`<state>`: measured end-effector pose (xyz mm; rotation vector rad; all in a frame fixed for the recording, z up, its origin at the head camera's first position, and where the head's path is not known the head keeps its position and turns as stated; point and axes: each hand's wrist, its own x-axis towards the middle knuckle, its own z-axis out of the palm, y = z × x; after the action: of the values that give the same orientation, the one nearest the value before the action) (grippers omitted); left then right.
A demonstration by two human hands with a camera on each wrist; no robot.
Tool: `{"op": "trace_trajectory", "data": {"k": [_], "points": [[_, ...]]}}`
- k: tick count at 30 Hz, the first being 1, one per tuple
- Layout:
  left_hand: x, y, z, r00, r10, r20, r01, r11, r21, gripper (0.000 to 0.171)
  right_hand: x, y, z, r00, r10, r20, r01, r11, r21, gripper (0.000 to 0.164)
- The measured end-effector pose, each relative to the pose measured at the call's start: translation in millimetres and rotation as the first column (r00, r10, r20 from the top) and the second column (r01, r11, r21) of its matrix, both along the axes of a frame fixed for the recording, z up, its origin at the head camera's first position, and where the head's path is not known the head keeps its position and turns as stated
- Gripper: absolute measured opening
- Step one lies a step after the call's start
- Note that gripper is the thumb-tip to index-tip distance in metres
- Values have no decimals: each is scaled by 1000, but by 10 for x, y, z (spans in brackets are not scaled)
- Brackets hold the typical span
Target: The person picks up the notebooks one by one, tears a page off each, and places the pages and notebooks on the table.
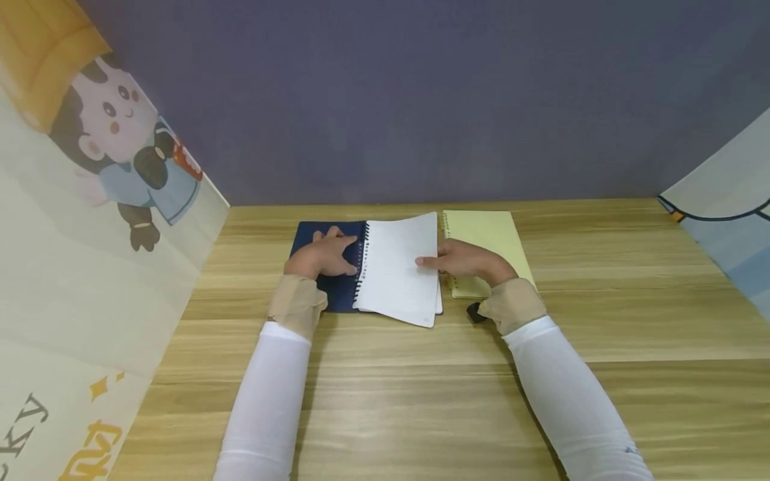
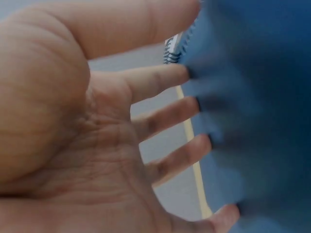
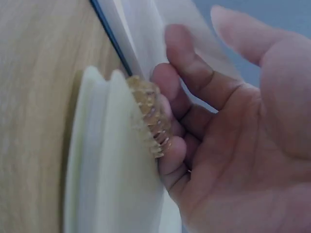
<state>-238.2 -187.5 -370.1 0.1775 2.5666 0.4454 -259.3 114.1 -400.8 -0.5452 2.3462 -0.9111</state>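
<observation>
A spiral notebook lies spread out on the table, its dark blue cover (image 1: 339,294) to the left and white lined pages (image 1: 397,267) to the right. My left hand (image 1: 327,255) has its fingers spread, fingertips on the blue cover (image 2: 272,121) close to the spiral binding. At the pages' outer edge, my right hand (image 1: 460,258) pinches a white page, thumb on top and the other fingers partly hidden behind it. That page is lifted and slightly curved. Beneath the right hand lies a pale yellow spiral notebook (image 1: 481,227), its coils (image 3: 150,116) right beside the curled fingers.
A small black object (image 1: 476,312) sits by the right wrist. The wooden table (image 1: 409,394) meets a dark grey-blue panel (image 1: 445,100) at the back. On the left stands a wall with a cartoon figure (image 1: 120,127).
</observation>
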Motion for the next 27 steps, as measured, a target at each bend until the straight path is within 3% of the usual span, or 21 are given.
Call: {"op": "trace_trajectory", "data": {"k": [6,11,15,21,23,27], "points": [[9,-6,13,1000,-13,19,13,1000,8,92,48,-37,49,992,13,-127,-5,998,62,48],[18,5,27,999,4,41,-3,1000,-21,99,139,-146,83,977,89,-192,-75,994,81,31],[22,18,32,999,1,50,0,1000,-25,100,266,-220,123,964,142,-226,-123,988,97,29],[17,44,32,998,2,60,0,999,-45,100,443,-266,147,922,209,-327,-158,972,175,21],[11,47,33,998,1,63,2,999,-52,100,493,-267,142,914,227,-336,-165,965,202,26],[7,44,40,998,-5,57,8,998,-65,98,570,-262,130,932,239,-273,-187,961,205,34]]}}
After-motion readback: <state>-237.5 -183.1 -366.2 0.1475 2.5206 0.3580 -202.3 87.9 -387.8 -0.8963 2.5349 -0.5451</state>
